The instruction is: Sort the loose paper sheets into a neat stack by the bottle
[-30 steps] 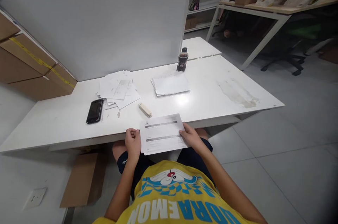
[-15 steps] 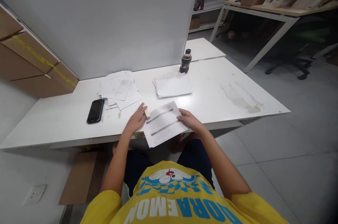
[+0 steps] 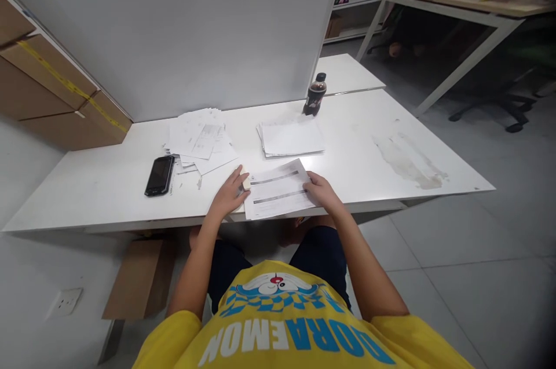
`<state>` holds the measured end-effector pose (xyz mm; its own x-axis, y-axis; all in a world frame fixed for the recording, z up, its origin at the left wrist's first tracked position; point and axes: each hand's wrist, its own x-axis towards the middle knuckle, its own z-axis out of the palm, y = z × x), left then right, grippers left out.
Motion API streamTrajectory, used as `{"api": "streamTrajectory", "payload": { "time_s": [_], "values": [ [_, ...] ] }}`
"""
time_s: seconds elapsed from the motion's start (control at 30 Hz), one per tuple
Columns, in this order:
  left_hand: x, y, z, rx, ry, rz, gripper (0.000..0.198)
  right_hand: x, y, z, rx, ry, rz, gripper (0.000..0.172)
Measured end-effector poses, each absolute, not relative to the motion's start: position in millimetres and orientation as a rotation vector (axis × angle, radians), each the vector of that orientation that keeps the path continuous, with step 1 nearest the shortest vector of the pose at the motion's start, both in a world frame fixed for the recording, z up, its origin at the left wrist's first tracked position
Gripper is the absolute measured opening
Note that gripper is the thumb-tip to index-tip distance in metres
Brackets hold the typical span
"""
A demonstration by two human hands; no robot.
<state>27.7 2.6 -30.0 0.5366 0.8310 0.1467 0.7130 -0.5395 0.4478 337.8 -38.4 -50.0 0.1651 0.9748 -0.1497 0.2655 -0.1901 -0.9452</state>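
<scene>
My right hand (image 3: pixel 322 190) pinches the right edge of the printed sheets (image 3: pixel 278 192), thumb on top. The sheets lie at the table's front edge, with dark bands across their text. Beside their left edge, my left hand (image 3: pixel 229 194) is closed around a small cream-coloured block (image 3: pixel 246 179). Fingers cover much of this block, and its exact kind does not show. That hand rests low over the tabletop, its thumb close to the sheets' left edge.
A neat paper stack (image 3: pixel 293 137) lies beyond the sheets, with a dark drink bottle (image 3: pixel 315 95) behind it. Spread papers (image 3: pixel 197 137) and a black handheld phone (image 3: pixel 159 176) are at the left. Cardboard boxes (image 3: pixel 91 120) stand against the grey panel (image 3: pixel 195 27).
The sheets have turned, and their lower left corner has come up toward the table edge. My left hand has shifted against their left side with the cream block. The view has moved slightly.
</scene>
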Motion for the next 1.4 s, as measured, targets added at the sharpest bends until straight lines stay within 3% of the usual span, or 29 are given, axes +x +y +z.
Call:
{"api": "streamTrajectory", "payload": {
  "time_s": [0.47, 0.8, 1.1, 1.23, 1.33, 1.4],
  "values": [
    [33.5, -0.7, -34.2, 2.856, 1.131, 0.456, 0.055, 337.0, -38.1, -50.5, -1.603, -1.268, 1.131, 0.039],
    [35.5, 7.4, -42.3, 2.717, 1.127, 0.607, 0.042, 342.9, -36.3, -53.8, -1.618, -1.344, 1.163, 0.031],
    [41.0, 0.5, -44.4, 2.724, 1.285, 0.499, 0.043, 339.4, -37.6, -47.7, -1.589, -1.324, 1.186, 0.029],
    [40.0, -0.9, -44.5, 2.703, 1.38, 0.572, 0.059, 356.8, -27.0, -43.2, -1.534, -1.272, 1.193, 0.026],
    [38.4, 0.8, -48.9, 2.619, 1.528, 0.677, 0.085, 383.1, 1.5, -40.3, -1.558, -1.113, 0.94, 0.02],
    [37.1, 2.6, -51.9, 2.585, 1.557, 0.675, 0.09, 398.4, 30.2, -37.4, -1.589, -1.057, 0.742, 0.015]
  ]
}}
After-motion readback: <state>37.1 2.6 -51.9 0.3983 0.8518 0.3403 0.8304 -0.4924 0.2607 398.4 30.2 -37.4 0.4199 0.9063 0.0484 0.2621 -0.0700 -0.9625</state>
